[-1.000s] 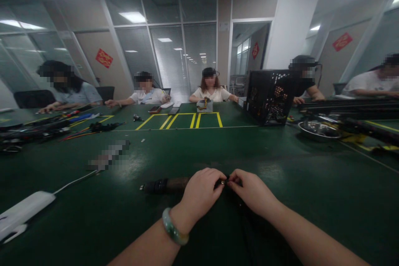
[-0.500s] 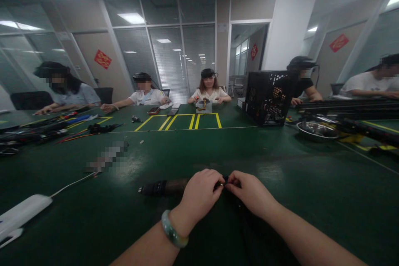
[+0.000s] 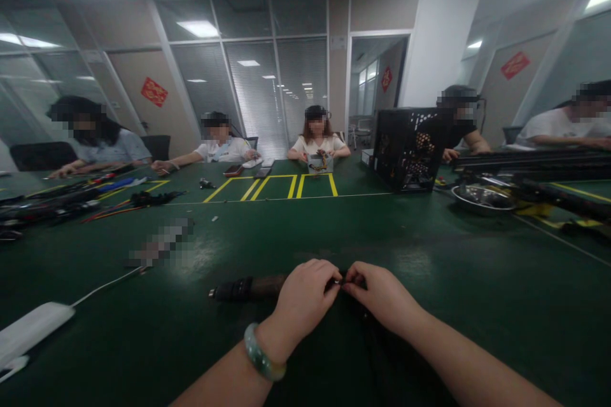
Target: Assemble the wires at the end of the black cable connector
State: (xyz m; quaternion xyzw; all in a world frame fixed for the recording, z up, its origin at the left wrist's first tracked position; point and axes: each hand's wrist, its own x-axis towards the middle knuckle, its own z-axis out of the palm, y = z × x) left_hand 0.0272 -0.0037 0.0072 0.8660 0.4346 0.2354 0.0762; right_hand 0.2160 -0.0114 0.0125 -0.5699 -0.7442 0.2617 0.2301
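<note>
A dark electric screwdriver (image 3: pixel 265 287) lies sideways on the green tabletop, its metal tip to the left. My left hand (image 3: pixel 308 296), with a green bangle (image 3: pixel 261 353) on the wrist, is closed over the tool's rear end and hides it. Close by on the right, my right hand (image 3: pixel 375 289) is closed in a pinch, fingertips almost meeting those of the left. A small shiny bit shows between the fingertips; what the right fingers pinch is too dark to make out. Something dark, perhaps a cable, runs down below the hands.
A white power strip (image 3: pixel 35 331) with a cord is at the left. Bundled cables (image 3: pixel 57 203) lie farther back. A black computer case (image 3: pixel 408 149) and a metal bowl (image 3: pixel 482 199) stand at the right. Across the table, a person handles a grey box (image 3: pixel 319 163); other people sit alongside.
The whole view has shifted slightly. My hands keep nearly the same pinched pose at the screwdriver's end. Across the table, the person's hands have moved onto the grey box, which is turned a little.
</note>
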